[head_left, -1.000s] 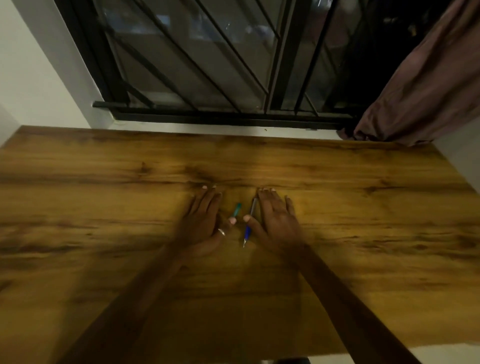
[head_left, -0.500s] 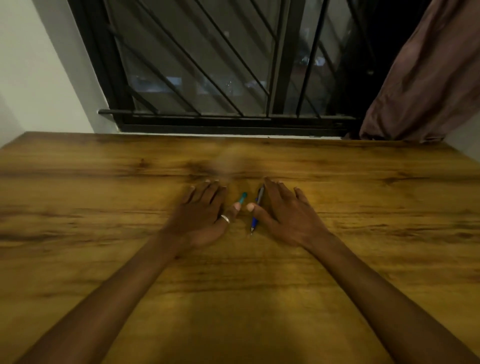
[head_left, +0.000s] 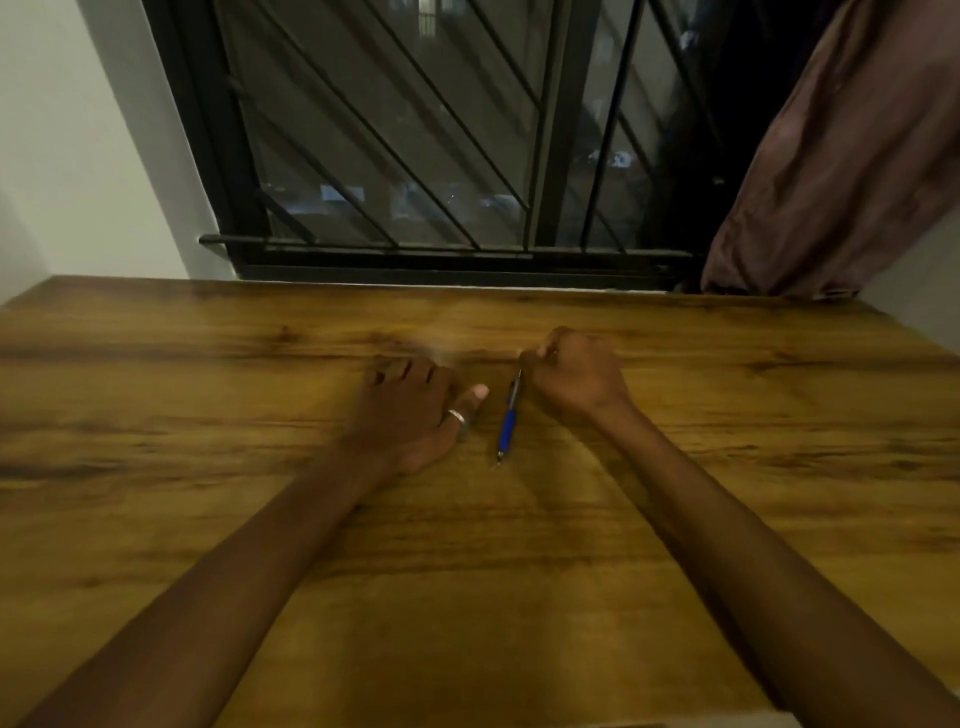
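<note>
A blue pen (head_left: 508, 423) lies on the wooden table (head_left: 519, 571), its tip pointing toward me. My right hand (head_left: 576, 382) sits at the pen's far end with the fingers curled, and the fingertips pinch the top of the pen. My left hand (head_left: 410, 415) lies flat on the table just left of the pen, with a ring on the thumb. A small teal piece of a second pen (head_left: 463, 430) shows under that thumb; the rest of it is hidden.
A black barred window (head_left: 415, 156) runs along the table's far edge. A brown curtain (head_left: 841, 171) hangs at the back right, with a white wall (head_left: 78, 156) at the left. The table's near edge shows at the bottom right.
My right hand went from lying flat beside the blue pen to curling its fingers at the pen's far end. My left thumb now covers most of the teal pen.
</note>
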